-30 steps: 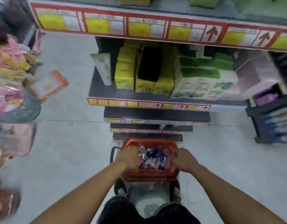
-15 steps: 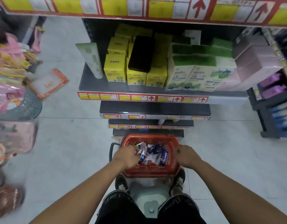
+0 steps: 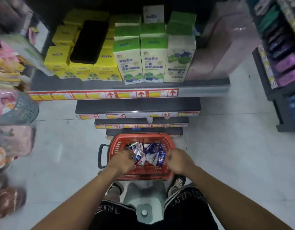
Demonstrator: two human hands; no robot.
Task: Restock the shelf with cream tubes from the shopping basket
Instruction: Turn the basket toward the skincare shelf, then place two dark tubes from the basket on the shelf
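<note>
Both hands down in red basket (image 3: 140,171) on floor. Left hand (image 3: 122,161) curled around cream tubes (image 3: 151,153); right hand (image 3: 180,161) curled at pile's edge, hold unclear. Gathering, presumably for shelf (image 3: 126,83) above hands.

Pretty clearly a shop: boxed goods (image 3: 153,63) are stacked on shelves (image 3: 126,83) edged with price tags (image 3: 103,95).

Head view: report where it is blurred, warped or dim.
Head view: left edge smeared by motion blur, the grey basket and pink packs soft; wide-angle warp bows the shelf edge; upper shelf recess dark; centre sharper, both the left hand and right hand over the red basket, though the cream tubes glint and print is unreadable.
</note>
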